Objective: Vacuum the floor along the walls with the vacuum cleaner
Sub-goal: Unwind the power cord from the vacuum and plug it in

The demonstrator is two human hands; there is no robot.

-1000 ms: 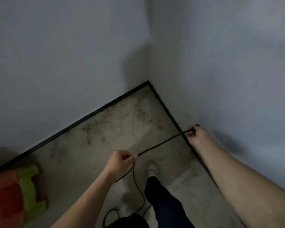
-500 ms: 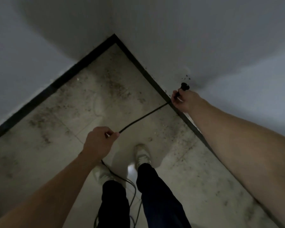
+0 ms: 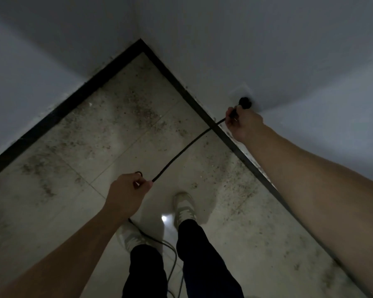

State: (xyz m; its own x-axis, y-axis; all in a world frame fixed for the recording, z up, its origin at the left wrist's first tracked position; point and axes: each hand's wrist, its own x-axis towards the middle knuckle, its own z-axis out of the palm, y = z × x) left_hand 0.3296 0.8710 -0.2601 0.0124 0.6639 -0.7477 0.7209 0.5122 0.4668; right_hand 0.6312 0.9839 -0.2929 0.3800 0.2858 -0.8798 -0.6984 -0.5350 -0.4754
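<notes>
Clenched, my right hand (image 3: 244, 124) holds the round black plug (image 3: 245, 103) at the pale wall socket (image 3: 240, 92); my left hand (image 3: 127, 191) grips its thin black cord (image 3: 181, 153). Plugging in only: all vacuuming remains, I judge; vacuum cleaner unseen.

- One view, worn on the head, looks steeply down at the floor (image 3: 78, 134).
- It faces a corner (image 3: 140, 45) where two walls (image 3: 267, 50) meet; the wide lens bends them at the edges.
- Near: both forearms (image 3: 321, 179) reach in from below; left hand (image 3: 127, 194) sits low centre, right hand (image 3: 244, 123) at right by the wall, the cord (image 3: 181, 152) held between them mid-frame.
</notes>
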